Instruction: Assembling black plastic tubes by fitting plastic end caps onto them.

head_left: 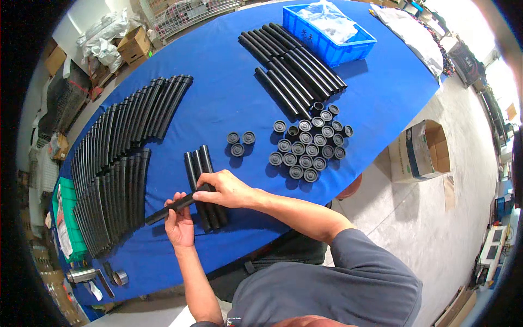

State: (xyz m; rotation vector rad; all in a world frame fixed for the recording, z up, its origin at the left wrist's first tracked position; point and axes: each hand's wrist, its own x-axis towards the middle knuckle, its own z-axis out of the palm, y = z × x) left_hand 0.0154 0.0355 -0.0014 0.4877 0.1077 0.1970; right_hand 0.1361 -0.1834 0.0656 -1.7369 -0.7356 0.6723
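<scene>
Fingers of the left hand (181, 229) curl around a black tube (185, 202) near its middle, the thumb on the near side; those of the right hand (231, 188) are closed at its other end, thumb and forefinger pinching, so whether that end bears a cap is hidden. The tube is held on a slant, its free end pointing left and toward the person, its gripped end right and away; it crosses the line of three loose tubes (198, 163), with most of its length to their left.

Those three lie side by side on the blue cloth (212, 82), long axes running away from the person and leaning slightly left at the far ends. Left of them lie two ranks of tubes, a far rank (128, 120) and a near rank (122, 188), packed too tightly to count surely, fanned with far ends leaning right. To their right sit three grey round caps (237, 150), then about two dozen more in a cluster (311, 150). Beyond and right of the three is a stack of tubes (294, 65), slanting, its number unclear; past it stands one blue bin (348, 54). One green bin (73, 223) sits well to their left.
</scene>
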